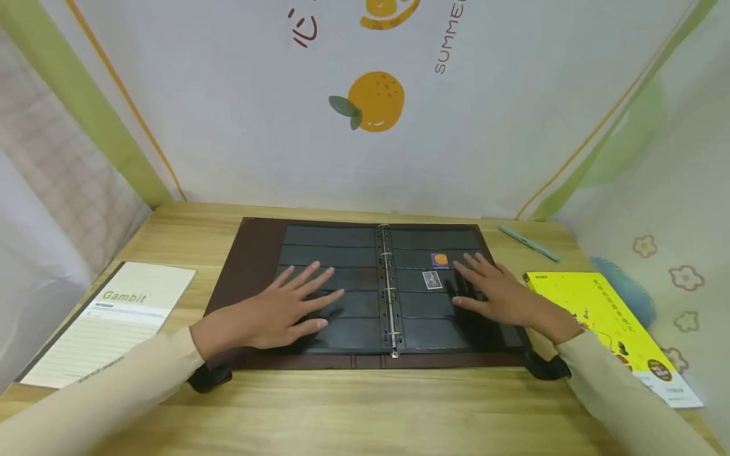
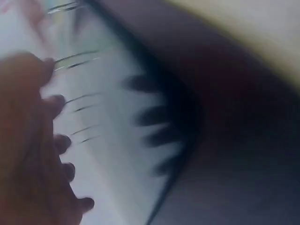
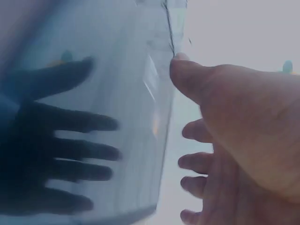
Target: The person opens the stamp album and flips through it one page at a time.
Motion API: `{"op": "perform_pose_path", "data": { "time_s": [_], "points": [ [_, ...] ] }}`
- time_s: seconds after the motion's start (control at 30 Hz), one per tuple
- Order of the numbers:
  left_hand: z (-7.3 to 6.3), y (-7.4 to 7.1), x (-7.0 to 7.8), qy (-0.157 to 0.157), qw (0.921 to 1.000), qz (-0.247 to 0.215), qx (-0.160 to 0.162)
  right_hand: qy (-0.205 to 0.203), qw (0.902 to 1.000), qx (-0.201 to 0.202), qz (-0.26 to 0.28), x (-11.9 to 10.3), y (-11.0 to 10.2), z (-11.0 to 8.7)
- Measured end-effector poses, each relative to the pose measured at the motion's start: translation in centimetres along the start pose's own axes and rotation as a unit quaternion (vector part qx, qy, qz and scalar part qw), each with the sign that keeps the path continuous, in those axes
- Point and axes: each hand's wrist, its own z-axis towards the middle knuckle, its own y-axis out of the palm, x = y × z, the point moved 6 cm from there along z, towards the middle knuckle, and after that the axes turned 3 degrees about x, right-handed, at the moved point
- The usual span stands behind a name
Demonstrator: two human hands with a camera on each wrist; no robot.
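Note:
An open ring-bound stamp album [image 1: 239, 269] lies flat, with black pocket pages on both sides of its metal rings [image 1: 390, 294]. On the right page sit a purple stamp with an orange disc [image 1: 440, 260] and, just below it, a grey stamp [image 1: 432, 280]. My left hand [image 1: 279, 313] is spread over the left page, fingers straight and apart. Over the right page, close beside the stamps, my right hand [image 1: 499, 294] is spread likewise. Neither hand holds anything. In the right wrist view the glossy page mirrors the right hand [image 3: 248, 126] with a gap between.
A Gambit notebook [image 1: 131, 310] lies left of the album on the wooden table [image 1: 365, 411]. To the right are a yellow book [image 1: 599, 316], partly under the right forearm, and a teal pen [image 1: 529, 243] behind it. A white curtain with fruit prints [image 1: 256, 126] closes off the back.

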Motion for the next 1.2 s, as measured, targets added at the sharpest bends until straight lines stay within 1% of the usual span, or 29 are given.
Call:
{"op": "perform_pose_path", "data": {
  "time_s": [0.03,0.1,0.13,0.2,0.27,0.33,0.43,0.53,0.63,0.73,0.8,0.83,0.87,0.9,0.93,0.97,1.0,1.03,1.1,1.2],
  "points": [
    [0.2,0.6,0.1,0.021,0.9996,-0.004,-0.018,0.002,1.0,-0.001,0.0,0.5,-0.6,0.7],
    [0.3,1.6,0.3,0.053,0.9978,-0.006,-0.038,0.01,0.9999,-0.006,0.01,1.8,-1.5,2.3],
    [0.3,2.0,0.4,0.063,0.997,-0.003,-0.044,0.014,0.9997,-0.009,0.016,2.5,-1.9,3.1],
    [0.3,2.5,0.5,0.078,0.9959,0.004,-0.046,0.026,0.9992,-0.018,0.024,4.0,-2.2,4.8],
    [0.3,3.0,0.5,0.081,0.9956,0.007,-0.046,0.04,0.9983,-0.029,0.029,5.4,-2.2,6.2],
    [0.4,3.3,0.5,0.081,0.9955,0.005,-0.05,0.055,0.9971,-0.041,0.033,6.7,-2.0,7.1],
    [0.5,3.6,0.5,0.084,0.9949,-0.003,-0.057,0.071,0.9951,-0.057,0.04,7.9,-1.6,7.8],
    [0.8,3.7,0.5,0.083,0.9943,-0.002,-0.066,0.079,0.9936,-0.06,0.055,8.4,-1.5,8.1],
    [1.0,3.6,0.3,0.077,0.9941,0.002,-0.076,0.075,0.994,-0.044,0.066,8.5,-1.7,8.4],
    [1.0,3.6,0.2,0.075,0.9942,0.0,-0.077,0.067,0.9954,-0.013,0.067,8.4,-2.2,8.8],
    [1.0,3.7,0.1,0.072,0.9944,0.003,-0.078,0.068,0.994,0.029,0.081,8.3,-2.7,8.9],
    [1.0,3.7,0.1,0.07,0.9944,0.006,-0.078,0.074,0.9909,0.055,0.098,8.4,-2.9,8.8],
    [1.0,3.7,0.1,0.071,0.9944,0.007,-0.077,0.083,0.9858,0.083,0.12,8.6,-3.2,8.6],
    [1.0,3.7,0.1,0.072,0.9944,0.008,-0.077,0.095,0.9769,0.106,0.159,8.8,-3.4,8.4],
    [1.1,3.6,0.1,0.072,0.9943,0.008,-0.078,0.105,0.965,0.123,0.206,9.1,-3.6,8.2],
    [1.1,3.6,0.1,0.07,0.9942,0.01,-0.081,0.113,0.9503,0.131,0.258,9.3,-3.6,7.9],
    [1.1,3.6,0.1,0.07,0.9942,0.011,-0.081,0.122,0.9339,0.127,0.312,9.6,-3.5,7.7],
    [1.1,3.5,0.1,0.07,0.9941,0.011,-0.082,0.131,0.9196,0.11,0.354,9.9,-3.3,7.5],
    [1.1,3.5,0.2,0.07,0.9938,0.011,-0.086,0.148,0.8916,0.05,0.425,10.3,-2.6,7.0],
    [1.1,3.4,0.3,0.068,0.9934,0.014,-0.091,0.157,0.8692,-0.045,0.467,10.4,-1.5,5.9]
  ]
}}
